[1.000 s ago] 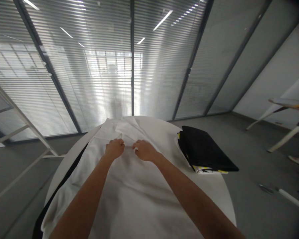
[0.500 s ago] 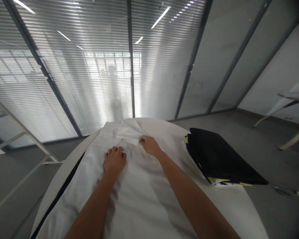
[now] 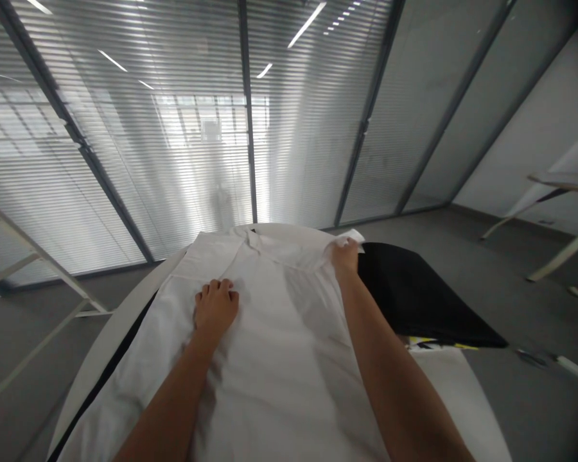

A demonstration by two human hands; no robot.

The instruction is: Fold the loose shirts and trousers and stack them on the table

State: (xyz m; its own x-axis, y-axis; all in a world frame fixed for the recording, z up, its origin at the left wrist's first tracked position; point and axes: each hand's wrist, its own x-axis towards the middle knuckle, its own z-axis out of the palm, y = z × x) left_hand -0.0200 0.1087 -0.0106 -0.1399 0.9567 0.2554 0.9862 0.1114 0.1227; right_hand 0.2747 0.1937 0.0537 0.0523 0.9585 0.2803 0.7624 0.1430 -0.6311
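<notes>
A white shirt (image 3: 264, 321) lies spread over a round white table (image 3: 455, 391), its collar area at the far edge. On the left part of the shirt rests my left hand (image 3: 216, 306), palm down, with the fingers slightly bent and pressing on the cloth. My right hand (image 3: 345, 256) is closed round a bunched edge of the shirt at the far right, and a bit of white cloth sticks out past the fingers. Between the two hands the fabric is pulled fairly smooth, with soft folds near the right forearm.
A black folded item (image 3: 424, 295) with yellow and white layers beneath lies on the table's right side, partly behind my right arm. A white metal frame (image 3: 52, 269) stands at left. Glass partitions with blinds (image 3: 197, 167) rise beyond the table. Another table (image 3: 563, 183) is at far right.
My right hand has moved right, drawing the shirt's edge out to beside the black item. The shirt's upper part now lies opened wider. My left hand stays at its place on the cloth.
</notes>
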